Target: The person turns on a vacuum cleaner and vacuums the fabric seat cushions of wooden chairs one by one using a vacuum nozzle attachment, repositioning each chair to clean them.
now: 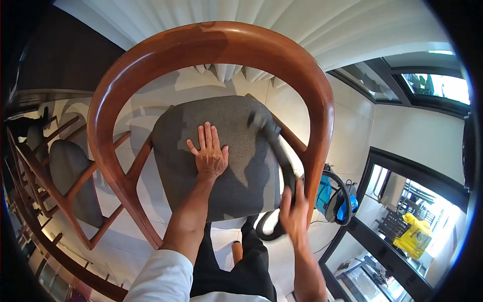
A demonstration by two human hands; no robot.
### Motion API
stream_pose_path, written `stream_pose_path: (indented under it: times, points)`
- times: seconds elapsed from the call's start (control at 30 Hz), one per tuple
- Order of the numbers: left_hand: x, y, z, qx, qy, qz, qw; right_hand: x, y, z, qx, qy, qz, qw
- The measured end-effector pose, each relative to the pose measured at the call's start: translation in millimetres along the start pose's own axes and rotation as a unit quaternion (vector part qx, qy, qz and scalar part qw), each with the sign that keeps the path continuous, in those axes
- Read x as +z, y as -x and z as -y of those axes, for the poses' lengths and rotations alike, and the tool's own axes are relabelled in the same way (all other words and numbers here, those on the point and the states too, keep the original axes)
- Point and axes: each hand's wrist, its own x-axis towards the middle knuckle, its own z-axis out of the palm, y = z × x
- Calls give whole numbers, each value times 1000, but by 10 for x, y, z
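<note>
No readable text.
Nothing can be read on the yellow bag (413, 235), the blue-and-black machine (342, 209) or the dark tube (286, 163); surfaces are shown too small or blurred for lettering to be made out.

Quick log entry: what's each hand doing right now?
Left hand: open, palm down on the grey seat.
Right hand: closed, holding the black tube.

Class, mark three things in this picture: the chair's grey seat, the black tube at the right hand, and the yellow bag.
Grey seat (244, 163): head view, on bare fabric near its middle.
Black tube (286, 166): head view, on its blurred shaft.
Yellow bag (414, 235): head view, on its crumpled middle.
</note>
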Motion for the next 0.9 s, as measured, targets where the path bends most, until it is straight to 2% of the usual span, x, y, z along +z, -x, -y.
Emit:
stream_pose_path:
  times: [0.03, 0.1, 0.17, 0.23, 0.3, 0.37, 0.4, 0.47, 0.53, 0.6, 0.67, 0.7, 0.77, 0.83, 0.9]
  points:
    - [4, -5, 5, 0, -5, 5, 1000, -29, 310, -95, -67, 32, -12, 997]
    - [15, 23, 15, -3, -13, 14, 1000, -27, 540, -91, 22, 80, 44, 996]
    - [34, 11, 11, 2, 18, -7, 1000, 33, 421, -7, 3, 45, 44, 998]
    - [40, 1, 17, -1, 15, -6, 1000, 74, -115, 351, -58, 48, 43, 996]
    - [74, 19, 8, -1, 14, -3, 1000, 271, -619, 489, -71, 35, 34, 996]
    - [78, 17, 15, 3, 13, -15, 1000, 506, -998, 491, -133, 68, 25, 989]
    - [75, 1, 23, 5, 12, -21, 1000, 489, -940, 509, -137, 65, 21, 988]
    - [80, 22, 35, 10, 30, -23, 999, 400, -581, 502, -76, 10, 37, 996]
    - [-7, 46, 50, 4, 49, 0, 999, 235, 95, 346, -40, 31, 65, 997]
    - [-112, 18, 169, -2, 67, 11, 998, 164, 616, 176, -121, 58, 42, 990]
    - [-161, 315, 498, -51, 21, -37, 998, 164, 680, 371, -4, 32, 74, 997]
    - [-221, 412, 658, -51, 19, -38, 998, 237, 548, 463, -27, 49, 76, 996]
    - [-310, 605, 889, -157, -12, 49, 986, 447, 37, 728, -72, 68, 67, 993]
    - [-277, 644, 927, -185, 21, 34, 982, 704, -596, 1028, -92, 90, 71, 989]
    - [-263, 694, 950, -212, 53, 16, 976, 852, -771, 1065, -91, 111, 87, 986]
